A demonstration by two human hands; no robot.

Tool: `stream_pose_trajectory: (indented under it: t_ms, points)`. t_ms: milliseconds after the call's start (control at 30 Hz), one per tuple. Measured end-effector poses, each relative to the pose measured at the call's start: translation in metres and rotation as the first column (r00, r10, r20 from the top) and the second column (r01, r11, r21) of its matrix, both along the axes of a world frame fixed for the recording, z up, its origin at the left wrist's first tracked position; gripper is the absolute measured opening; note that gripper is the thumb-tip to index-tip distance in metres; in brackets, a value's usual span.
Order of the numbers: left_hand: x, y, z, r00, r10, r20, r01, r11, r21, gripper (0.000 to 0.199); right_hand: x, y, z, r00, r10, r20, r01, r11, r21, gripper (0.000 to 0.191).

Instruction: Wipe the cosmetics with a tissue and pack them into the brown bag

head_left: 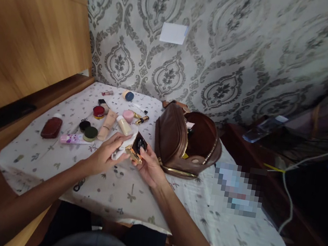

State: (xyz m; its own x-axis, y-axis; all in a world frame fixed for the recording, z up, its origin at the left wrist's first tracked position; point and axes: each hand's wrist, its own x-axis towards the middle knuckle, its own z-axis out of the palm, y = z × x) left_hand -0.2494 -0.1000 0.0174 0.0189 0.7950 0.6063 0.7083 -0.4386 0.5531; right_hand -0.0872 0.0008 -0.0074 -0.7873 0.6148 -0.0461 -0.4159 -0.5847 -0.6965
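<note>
Near the middle of the table, my left hand [106,156] pinches a white cloth [122,148], its edge against a black and gold case [138,146]. My right hand [152,168] grips that case from the right, thumb on its dark face. Just right of my hands sits a brown leather bag [172,135], unzipped, with a few small items partly visible inside. Beyond my left hand lie a beige tube [108,124], a cream tube with white cap [123,125], a dark green round jar [90,133] and a pink floral tube [73,139].
A dark red bottle [51,127] lies at the left of the cloth-covered table [126,200]. Farther back are a red jar [98,112] and a pink round item [128,115]. A wooden cabinet [35,30] stands left; a pixelated patch [236,189] covers something at the right.
</note>
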Motion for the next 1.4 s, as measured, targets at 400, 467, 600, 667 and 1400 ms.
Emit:
stream_pose_trajectory:
  t_ms: [400, 467, 600, 667, 1400]
  points:
    - [-0.003, 0.011, 0.013, 0.962, 0.225, 0.154, -0.241, 0.966, 0.093, 0.022, -0.001, 0.0, -0.006, 0.996, 0.072, 0.05, -0.07, 0.997, -0.045, 0.037]
    - [-0.003, 0.009, 0.011, 0.971, 0.207, 0.121, -0.218, 0.972, 0.09, 0.029, 0.0, -0.001, -0.004, 0.994, 0.102, 0.046, -0.1, 0.994, -0.032, 0.039]
    - [0.002, 0.002, 0.002, 0.992, 0.125, -0.018, -0.122, 0.987, 0.102, 0.053, 0.0, 0.0, -0.004, 0.997, 0.074, 0.018, -0.073, 0.997, -0.036, 0.041]
    - [0.005, -0.001, -0.002, 0.992, 0.09, -0.09, -0.08, 0.991, 0.11, 0.061, 0.0, 0.001, -0.005, 0.999, 0.033, 0.022, -0.032, 0.998, -0.05, 0.042]
    - [0.024, 0.02, -0.011, 0.779, 0.324, -0.537, -0.286, 0.946, 0.155, 0.051, -0.005, -0.008, 0.007, 0.988, 0.104, -0.115, -0.125, 0.974, -0.19, 0.032]
